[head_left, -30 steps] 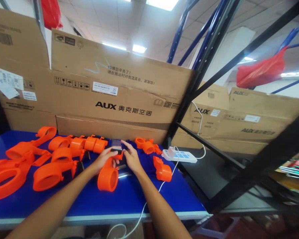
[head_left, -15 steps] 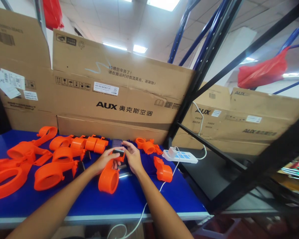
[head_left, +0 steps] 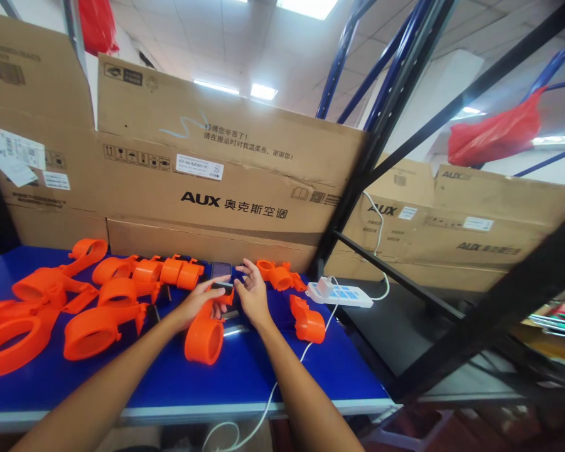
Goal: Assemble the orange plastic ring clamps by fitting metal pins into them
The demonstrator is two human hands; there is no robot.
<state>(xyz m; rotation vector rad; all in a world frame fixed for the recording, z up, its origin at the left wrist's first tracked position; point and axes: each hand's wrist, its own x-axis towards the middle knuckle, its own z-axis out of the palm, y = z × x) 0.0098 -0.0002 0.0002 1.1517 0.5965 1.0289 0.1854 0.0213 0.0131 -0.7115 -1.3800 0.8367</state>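
Observation:
My left hand (head_left: pixel 201 302) is closed round the upper part of an orange plastic ring holder (head_left: pixel 204 340), whose wide ring hangs down toward me. A small black piece with a pale edge (head_left: pixel 222 287) sits at the top of this holder. Just right of it is my right hand (head_left: pixel 254 295), its fingers raised and apart, with nothing visible in them. The right thumb lies close to the holder; whether it touches cannot be made out. Behind the hands a dark flat phone-like device (head_left: pixel 221 270) lies on the blue table (head_left: pixel 169 383).
Several orange ring parts (head_left: pixel 91 329) crowd the left side. Others stand at the right, one ring part (head_left: pixel 309 321) beside a white cable (head_left: pixel 275 392). A white power strip (head_left: pixel 341 294) lies near the black rack post (head_left: pixel 353 194). Large cardboard boxes (head_left: pixel 245 232) wall off the back.
My right hand has drawn slightly away from the orange holder, and its fingers have lifted and spread. My left hand keeps its hold in nearly the same spot.

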